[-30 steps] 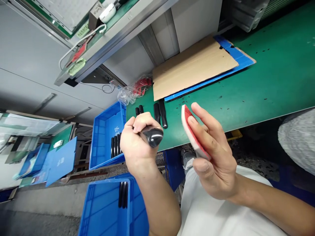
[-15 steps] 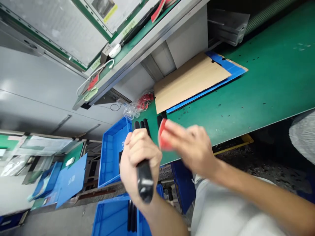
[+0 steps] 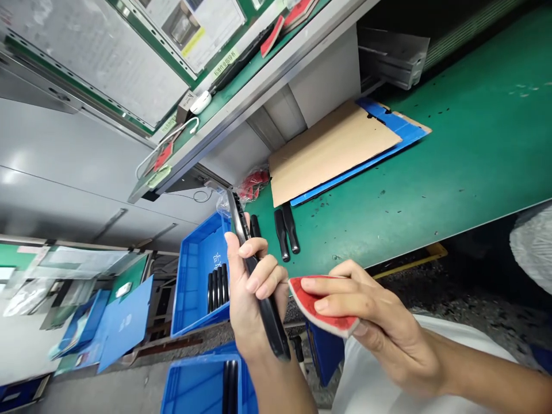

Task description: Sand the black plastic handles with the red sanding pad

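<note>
Nearest to us is the white clothing (image 3: 366,371) over our own lap, below our two hands, which are held apart with only a narrow space between them. Our left hand (image 3: 245,302) is clamped round a long black handle (image 3: 272,325), fingers curled over it and thumb along its side; the handle stands tilted, its rounded end down by the wrist and its notched end reaching up past the fingers. Our right hand (image 3: 390,328) pinches a red pad (image 3: 307,297) with a pale edge, two fingers laid across its red face and the thumb beneath — its pointed corner is just beside the left hand, and we cannot tell whether they touch. Below and to the left, a lower blue crate (image 3: 194,382) holds some black bars (image 3: 230,382), partly cut off by the picture's edge. Beyond the left hand, an upper blue crate (image 3: 194,253) holds a row of black pieces (image 3: 218,287). On the green table (image 3: 366,230) two black handles (image 3: 281,236) lie side by side, near a brown cardboard sheet (image 3: 332,155) resting on a blue sheet (image 3: 407,131). Just left of the cardboard we see red pieces (image 3: 253,185) in clear plastic; farther up, more red pads (image 3: 272,37) sit on a metal-edged shelf (image 3: 259,75).
</note>
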Tool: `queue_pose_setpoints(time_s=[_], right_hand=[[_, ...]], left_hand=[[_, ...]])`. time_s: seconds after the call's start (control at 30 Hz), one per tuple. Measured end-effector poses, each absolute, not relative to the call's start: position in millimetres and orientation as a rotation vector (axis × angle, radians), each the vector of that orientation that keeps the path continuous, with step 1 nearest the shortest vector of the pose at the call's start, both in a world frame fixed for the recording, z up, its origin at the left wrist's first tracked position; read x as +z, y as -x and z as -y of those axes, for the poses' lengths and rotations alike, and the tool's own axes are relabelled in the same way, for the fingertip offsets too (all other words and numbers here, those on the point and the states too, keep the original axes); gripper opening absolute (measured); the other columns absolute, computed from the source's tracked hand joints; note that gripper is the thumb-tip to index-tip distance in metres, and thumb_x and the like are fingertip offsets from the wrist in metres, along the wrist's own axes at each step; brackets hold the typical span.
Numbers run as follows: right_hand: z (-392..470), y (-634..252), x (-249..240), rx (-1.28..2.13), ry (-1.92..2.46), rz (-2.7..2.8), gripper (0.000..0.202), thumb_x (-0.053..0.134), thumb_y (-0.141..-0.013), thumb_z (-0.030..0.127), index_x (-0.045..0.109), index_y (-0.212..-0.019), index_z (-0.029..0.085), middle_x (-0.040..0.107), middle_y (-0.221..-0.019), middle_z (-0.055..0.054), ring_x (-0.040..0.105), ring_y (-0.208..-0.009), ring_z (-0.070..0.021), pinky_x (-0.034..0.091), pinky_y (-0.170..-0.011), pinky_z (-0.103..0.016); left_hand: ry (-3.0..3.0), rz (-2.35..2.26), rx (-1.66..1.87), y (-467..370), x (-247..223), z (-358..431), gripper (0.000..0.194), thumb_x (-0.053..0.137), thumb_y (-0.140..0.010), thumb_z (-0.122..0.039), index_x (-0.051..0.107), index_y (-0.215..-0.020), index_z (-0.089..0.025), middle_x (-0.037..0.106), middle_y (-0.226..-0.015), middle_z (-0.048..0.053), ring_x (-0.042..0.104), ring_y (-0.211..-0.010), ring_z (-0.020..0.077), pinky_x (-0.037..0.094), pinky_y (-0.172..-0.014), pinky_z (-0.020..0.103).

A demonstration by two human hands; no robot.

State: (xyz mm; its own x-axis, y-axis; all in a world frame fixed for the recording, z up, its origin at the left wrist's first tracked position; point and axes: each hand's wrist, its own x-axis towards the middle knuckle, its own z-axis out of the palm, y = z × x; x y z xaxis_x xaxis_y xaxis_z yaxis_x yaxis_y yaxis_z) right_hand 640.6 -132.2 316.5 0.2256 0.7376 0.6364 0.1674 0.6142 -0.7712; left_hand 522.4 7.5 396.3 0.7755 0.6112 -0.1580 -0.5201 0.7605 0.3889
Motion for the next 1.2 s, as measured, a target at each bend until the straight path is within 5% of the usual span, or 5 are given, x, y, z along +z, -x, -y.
queue_pose_setpoints(time_s=[0.2, 0.37, 0.83, 0.97, 1.2], right_hand=[[123.6, -633.3, 319.8, 0.082, 0.900, 1.521, 0.029, 0.040, -0.107, 0.024, 0.056, -0.132, 0.022, 0.067, -0.136, -0.007, 0.067, -0.112, -0.0164, 0.048, -0.094, -0.039], [118.1, -615.0, 319.1, -0.263, 0.710, 1.741, 0.034, 0.059, -0.098, 0.026, 0.070, -0.066, 0.028, 0.080, -0.102, 0.009, 0.061, -0.084, -0.0109, 0.046, -0.058, -0.026], [88.0, -629.8, 244.0, -0.214, 1.214, 1.670, 0.033, 0.041, -0.103, 0.053, 0.059, -0.130, 0.047, 0.065, -0.136, 0.016, 0.063, -0.096, -0.0104, 0.049, -0.081, -0.024], [72.7, -713.2, 174.2, -0.129, 1.925, 1.252, 0.041, 0.041, -0.104, 0.037, 0.056, -0.140, 0.024, 0.062, -0.142, -0.010, 0.059, -0.113, -0.0273, 0.047, -0.093, -0.045], [53.4, -744.3, 135.2, -0.120, 2.266, 1.224, 0.040, 0.047, -0.099, 0.038, 0.070, -0.122, 0.015, 0.059, -0.142, -0.018, 0.042, -0.136, -0.0423, 0.026, -0.112, -0.067]], left_hand=[[-0.375, -0.354, 0.610, -529.5, 401.6, -6.2, 0.039, 0.050, -0.102, -0.049, 0.059, -0.078, -0.020, 0.051, -0.048, -0.009, 0.055, -0.042, 0.0053, 0.043, -0.040, 0.012], [-0.416, -0.330, 0.741, -533.7, 400.2, -10.0, 0.036, 0.041, -0.107, -0.041, 0.053, -0.081, -0.018, 0.068, -0.077, -0.005, 0.054, -0.042, 0.0013, 0.044, -0.039, 0.012], [-1.056, -1.234, 0.985, -468.2, 299.9, -87.2, 0.037, 0.048, -0.096, -0.055, 0.057, -0.114, -0.024, 0.041, -0.063, -0.009, 0.041, -0.043, 0.0039, 0.036, -0.041, 0.011], [-1.267, -1.574, 0.885, -459.4, 225.3, -123.0, 0.060, 0.068, -0.081, -0.050, 0.055, -0.131, -0.019, 0.050, -0.066, -0.005, 0.048, -0.046, 0.0123, 0.041, -0.045, 0.024], [-1.879, -1.819, 0.673, -506.9, 166.8, -176.2, 0.057, 0.057, -0.091, -0.031, 0.053, -0.144, -0.009, 0.059, -0.131, 0.023, 0.050, -0.126, 0.0383, 0.037, -0.106, 0.051]])
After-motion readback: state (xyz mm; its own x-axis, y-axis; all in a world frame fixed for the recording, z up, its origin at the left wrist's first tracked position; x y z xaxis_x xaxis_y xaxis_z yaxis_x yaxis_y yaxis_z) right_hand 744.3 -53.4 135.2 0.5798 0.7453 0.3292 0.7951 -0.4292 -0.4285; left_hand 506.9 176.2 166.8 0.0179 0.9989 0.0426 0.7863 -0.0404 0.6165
